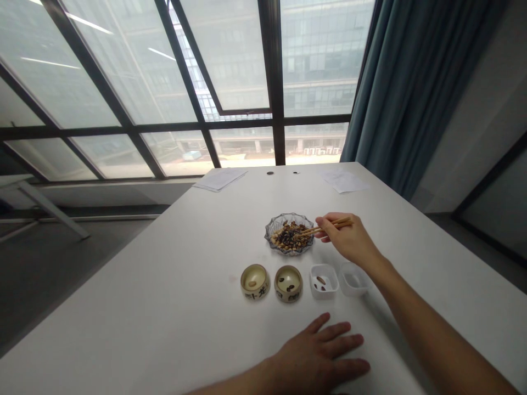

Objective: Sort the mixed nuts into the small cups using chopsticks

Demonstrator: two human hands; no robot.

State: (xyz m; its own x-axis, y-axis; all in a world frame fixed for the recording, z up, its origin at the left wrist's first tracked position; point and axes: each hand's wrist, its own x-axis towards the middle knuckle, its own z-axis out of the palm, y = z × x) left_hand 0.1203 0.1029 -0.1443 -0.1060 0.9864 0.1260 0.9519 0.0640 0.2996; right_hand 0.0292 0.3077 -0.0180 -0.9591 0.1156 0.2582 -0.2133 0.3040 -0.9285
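Note:
A pair of wooden chopsticks [325, 227] is held in my right hand [346, 236], their tips down among the mixed nuts and seeds [290, 236] in a scalloped glass bowl [269, 226]. My left hand [317, 356] lies on the table with its fingers spread, holding nothing. Just beyond it stand four small containers in a row. The left ceramic cup [255, 296] has one pale piece inside; the neighbouring ceramic cup [288, 297] has several dark pieces. A few brown and dark pieces are in the white square dish [324, 295]. My right forearm partly covers the clear dish [354, 285].
The white table [185, 307] reaches to the windows. Papers lie at its far left [220, 179] and far right [343, 180]. Two small dark round spots sit near the far edge. A blue curtain [403, 99] hangs at right.

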